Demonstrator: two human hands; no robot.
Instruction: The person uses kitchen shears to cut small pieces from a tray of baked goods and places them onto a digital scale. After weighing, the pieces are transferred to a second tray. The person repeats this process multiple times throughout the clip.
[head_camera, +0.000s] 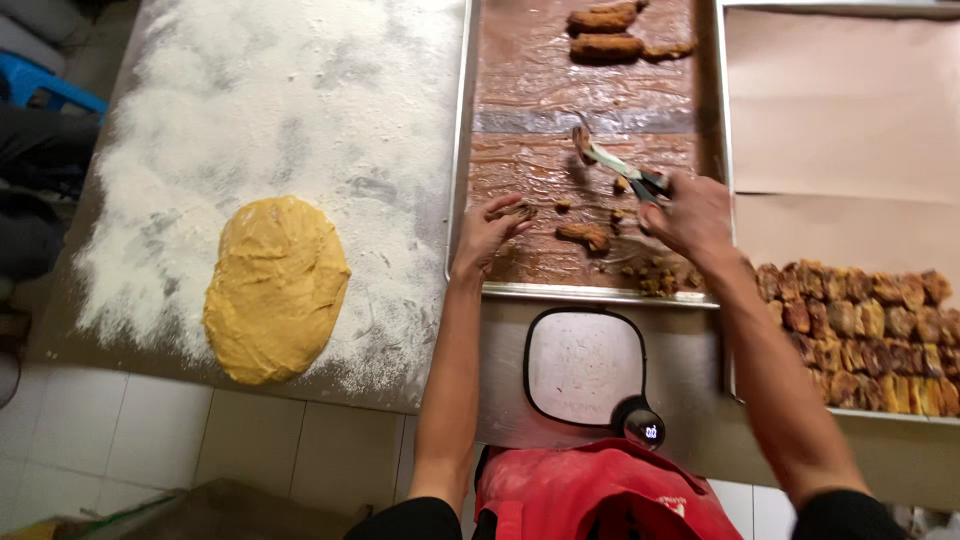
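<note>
While my right hand (697, 215) grips open scissors (618, 168) over the middle tray (462, 150), my left hand (487, 232) has its fingers (508, 210) pinched on a brown piece (520, 211) there; dough (275, 288) sits left on the desk (250, 90).

Only 1 head-worn view, looking steeply down, close over the steel table (690, 350).

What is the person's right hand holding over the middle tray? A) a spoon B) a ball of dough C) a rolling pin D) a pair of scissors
D: the right hand grips scissors, blades pointing up-left above the greasy tray, while the yellow dough lies apart on the floured table.
</note>
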